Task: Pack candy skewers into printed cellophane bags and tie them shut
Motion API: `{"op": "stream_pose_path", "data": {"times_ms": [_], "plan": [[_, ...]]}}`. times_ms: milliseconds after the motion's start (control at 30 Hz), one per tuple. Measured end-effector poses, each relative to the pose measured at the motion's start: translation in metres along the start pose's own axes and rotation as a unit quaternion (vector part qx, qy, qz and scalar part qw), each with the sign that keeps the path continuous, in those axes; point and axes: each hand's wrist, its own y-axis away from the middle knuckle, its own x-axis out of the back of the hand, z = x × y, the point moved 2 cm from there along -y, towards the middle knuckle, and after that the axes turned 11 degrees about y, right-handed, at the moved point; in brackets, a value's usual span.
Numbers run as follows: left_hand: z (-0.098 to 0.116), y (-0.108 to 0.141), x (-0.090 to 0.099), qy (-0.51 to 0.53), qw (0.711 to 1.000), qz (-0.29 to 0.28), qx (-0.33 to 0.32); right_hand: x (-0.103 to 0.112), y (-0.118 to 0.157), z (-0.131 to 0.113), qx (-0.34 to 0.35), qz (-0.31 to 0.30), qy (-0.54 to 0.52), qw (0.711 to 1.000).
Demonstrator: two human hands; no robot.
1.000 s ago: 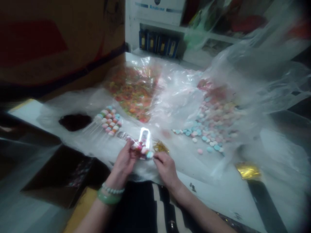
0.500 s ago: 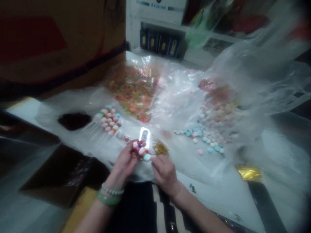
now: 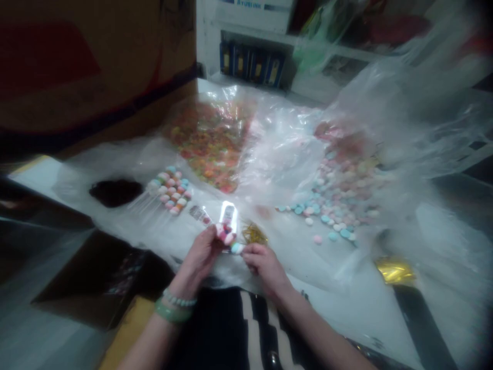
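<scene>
Head view, looking down across a cluttered bench: left hand (image 3: 198,257), jade bangle (image 3: 168,312) at the wrist, curled shut around a candy bunch (image 3: 225,234) of pink, white and blue pieces, held just above the plastic sheet (image 3: 285,159) near the bench's front edge. Right hand (image 3: 265,270) close beside it, fingertips (image 3: 246,252) pinched on the bunch's blue-and-white end, the two hands nearly together with the bunch between them. Likely light and hard yet brittle, each piece round and probably slick, so best gripped around the middle of the bunch, with gentle pressure and no squeezing at the loose ends. Just beyond the fingers, a glaring white oblong (image 3: 228,218), too washed out to identify, a small label strip (image 3: 200,215) and a tangle of gold ties (image 3: 254,234). Farther left, a tight cluster of candy skewers (image 3: 171,190) beside a dark patch (image 3: 115,191); straight ahead, a heap of orange and green candies (image 3: 210,146) under clear film; to the right, a spread of pastel candies (image 3: 335,190), with crumpled gold foil (image 3: 395,271) nearer the edge. Behind, a large cardboard box (image 3: 96,77) at left and blue packets (image 3: 252,64) on a white shelf (image 3: 246,38).
</scene>
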Motion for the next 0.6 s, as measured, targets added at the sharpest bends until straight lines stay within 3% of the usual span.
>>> {"op": "stream_pose_path", "data": {"times_ms": [67, 200, 300, 400, 600], "plan": [[-0.001, 0.000, -0.001, 0.008, 1.000, -0.001, 0.009, -0.004, 0.000, 0.001, -0.103, -0.086, -0.123, 0.983], [0.000, -0.001, 0.001, 0.019, 0.999, 0.001, 0.031, -0.008, -0.002, 0.006, -0.181, -0.209, -0.264, 0.924], [0.003, -0.001, 0.001, 0.022, 0.999, 0.007, 0.028, -0.008, -0.006, 0.015, -0.230, -0.234, -0.307, 0.893], [0.003, -0.001, 0.000, 0.018, 1.000, -0.003, 0.015, -0.007, -0.009, 0.020, -0.257, -0.230, -0.325, 0.881], [-0.001, -0.004, 0.008, -0.026, 1.000, -0.009, -0.005, -0.001, -0.008, 0.008, -0.290, -0.258, -0.373, 0.843]]}}
